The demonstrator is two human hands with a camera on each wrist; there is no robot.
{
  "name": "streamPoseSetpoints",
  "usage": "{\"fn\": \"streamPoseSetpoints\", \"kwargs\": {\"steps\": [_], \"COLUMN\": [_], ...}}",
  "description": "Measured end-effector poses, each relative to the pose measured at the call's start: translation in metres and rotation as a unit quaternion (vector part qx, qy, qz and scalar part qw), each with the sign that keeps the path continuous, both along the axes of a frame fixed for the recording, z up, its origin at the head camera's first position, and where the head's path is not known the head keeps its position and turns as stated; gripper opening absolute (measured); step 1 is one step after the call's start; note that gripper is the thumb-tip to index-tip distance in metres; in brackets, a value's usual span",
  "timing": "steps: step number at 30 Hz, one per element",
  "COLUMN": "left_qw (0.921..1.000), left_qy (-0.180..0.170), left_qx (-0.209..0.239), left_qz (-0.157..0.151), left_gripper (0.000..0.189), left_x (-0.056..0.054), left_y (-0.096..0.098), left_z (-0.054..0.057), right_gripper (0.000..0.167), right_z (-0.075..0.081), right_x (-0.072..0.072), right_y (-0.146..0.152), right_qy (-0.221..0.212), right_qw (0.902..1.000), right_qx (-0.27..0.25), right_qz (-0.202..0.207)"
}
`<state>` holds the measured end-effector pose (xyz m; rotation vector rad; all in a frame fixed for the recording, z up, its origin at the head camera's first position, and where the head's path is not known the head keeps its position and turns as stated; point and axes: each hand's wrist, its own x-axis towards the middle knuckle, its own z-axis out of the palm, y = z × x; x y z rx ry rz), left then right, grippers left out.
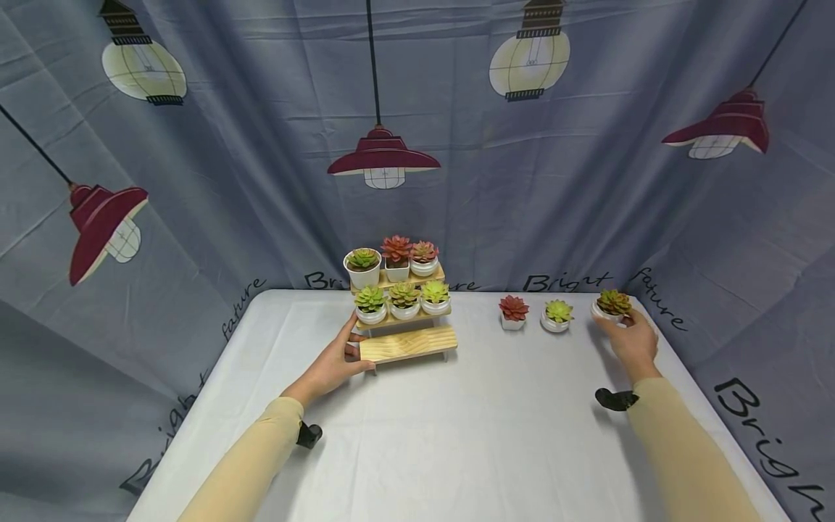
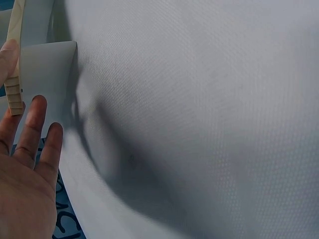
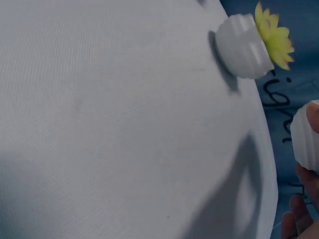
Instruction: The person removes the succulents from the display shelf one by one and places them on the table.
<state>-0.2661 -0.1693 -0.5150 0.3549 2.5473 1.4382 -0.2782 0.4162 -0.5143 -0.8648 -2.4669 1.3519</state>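
Note:
A three-tier wooden plant stand [image 1: 408, 344] stands at the table's back, left of the middle. Three potted succulents [image 1: 404, 297] fill its middle tier and three more its top tier; the lowest board is bare. My left hand [image 1: 334, 366] grips the left end of that board; in the left wrist view, thumb and finger pinch the wood [image 2: 15, 74]. At the back right, my right hand [image 1: 631, 342] holds a small white-potted succulent [image 1: 612, 303] with green, orange-tinged leaves. In the right wrist view its white pot [image 3: 305, 139] appears raised off the table, partly cut off.
To the left of my right hand, a yellow-green succulent in a round white pot [image 1: 557, 316] and a red succulent in a square white pot [image 1: 513, 312] stand on the white-covered table [image 1: 457, 442]. A grey curtain [image 1: 457, 210] printed with lamps hangs behind.

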Motion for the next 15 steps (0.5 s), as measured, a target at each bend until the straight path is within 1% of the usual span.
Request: {"fn": "streamPoseSetpoints", "kwargs": {"steps": [6, 9, 15], "left_qw": [1.0, 1.0, 1.0], "left_qy": [0.003, 0.002, 0.001], "left_qx": [0.001, -0.001, -0.007], "left_qz": [0.0, 0.001, 0.003], "left_gripper": [0.114, 0.114, 0.114], "left_x": [0.0, -0.001, -0.001], "left_y": [0.0, 0.0, 0.001], "left_z": [-0.001, -0.001, -0.001], "right_gripper": [0.09, 0.09, 0.09], "right_z": [-0.013, -0.018, -0.022], "right_x": [0.0, 0.0, -0.002], "right_y": [0.003, 0.003, 0.0], "right_qy": [-0.021, -0.024, -0.034], "right_qw": [0.9997, 0.9995, 0.9991], "right_qx": [0.007, 0.01, 0.012], "right_qz": [-0.011, -0.017, -0.023]}}
